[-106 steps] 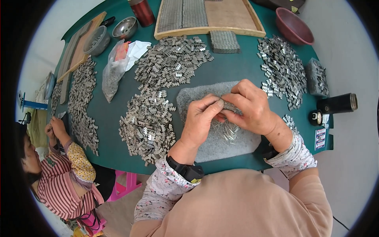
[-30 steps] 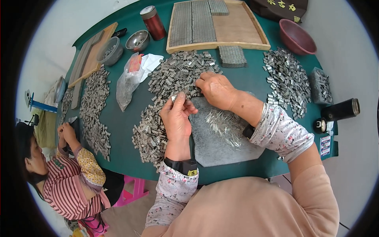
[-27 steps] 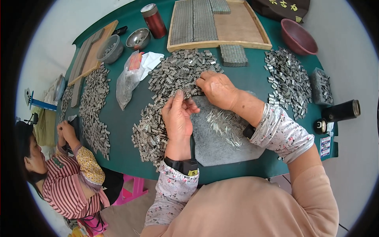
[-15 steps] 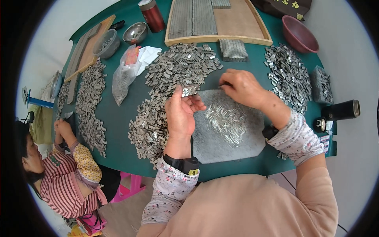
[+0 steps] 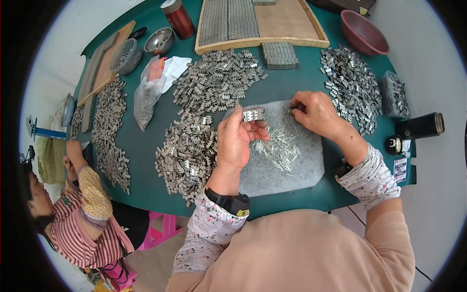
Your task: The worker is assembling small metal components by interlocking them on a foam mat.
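My left hand (image 5: 233, 146) is closed on a small stack of toothed metal plates (image 5: 253, 115), held between thumb and fingers over the mat's left part. To its right, my right hand (image 5: 318, 116) pinches thumb and fingers together above the mat's far edge; whatever is in the pinch is too small and hidden to name. Below and between the hands, a loose heap of thin silvery pins (image 5: 279, 155) lies on the grey felt mat (image 5: 306, 177). Left of my left hand, a pile of loose toothed metal plates (image 5: 187, 155) spreads over the green table.
Farther back are another plate pile (image 5: 219, 78), a wooden tray (image 5: 292, 24) with stacked rows and a plate block (image 5: 279, 56). To the right stand a maroon bowl (image 5: 364, 31), a plastic box (image 5: 395, 95) and a black flask (image 5: 421, 126). A co-worker (image 5: 78, 214) sits at left.
Both my hands have shifted to the right, the left one now over the mat with its metal stack. The right hand still pinches. The co-worker's hands have moved slightly.
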Available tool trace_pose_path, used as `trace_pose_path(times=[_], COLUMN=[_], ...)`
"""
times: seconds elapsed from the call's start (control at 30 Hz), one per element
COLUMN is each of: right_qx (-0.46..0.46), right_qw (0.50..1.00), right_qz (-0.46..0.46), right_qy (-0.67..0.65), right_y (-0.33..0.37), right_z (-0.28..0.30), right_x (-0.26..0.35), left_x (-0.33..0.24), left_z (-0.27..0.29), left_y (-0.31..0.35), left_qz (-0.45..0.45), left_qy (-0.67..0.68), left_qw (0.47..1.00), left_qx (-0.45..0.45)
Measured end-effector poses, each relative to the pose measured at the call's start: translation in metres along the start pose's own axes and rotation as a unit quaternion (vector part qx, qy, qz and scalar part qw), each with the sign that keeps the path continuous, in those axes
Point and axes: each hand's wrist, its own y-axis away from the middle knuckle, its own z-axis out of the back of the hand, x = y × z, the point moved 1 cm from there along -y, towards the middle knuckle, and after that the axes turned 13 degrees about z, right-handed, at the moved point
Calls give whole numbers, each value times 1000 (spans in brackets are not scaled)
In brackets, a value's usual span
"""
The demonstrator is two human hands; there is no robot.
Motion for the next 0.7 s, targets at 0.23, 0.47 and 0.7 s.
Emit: trace_pose_path(times=[0.23,0.47,0.7], right_qx=[-10,-17,-26], right_qw=[1000,1000,994], right_qz=[-10,3,-23], right_qy=[-1,4,-108], right_y=[2,6,9], right_z=[-1,-2,4], right_x=[4,0,-11], left_x=[-1,1,-1], left_z=[-1,-1,-3], left_y=[2,3,3], left_qz=[13,30,19], left_qy=[-2,-40,-41], left_qw=[1000,999,999], left_qx=[9,-21,-23])
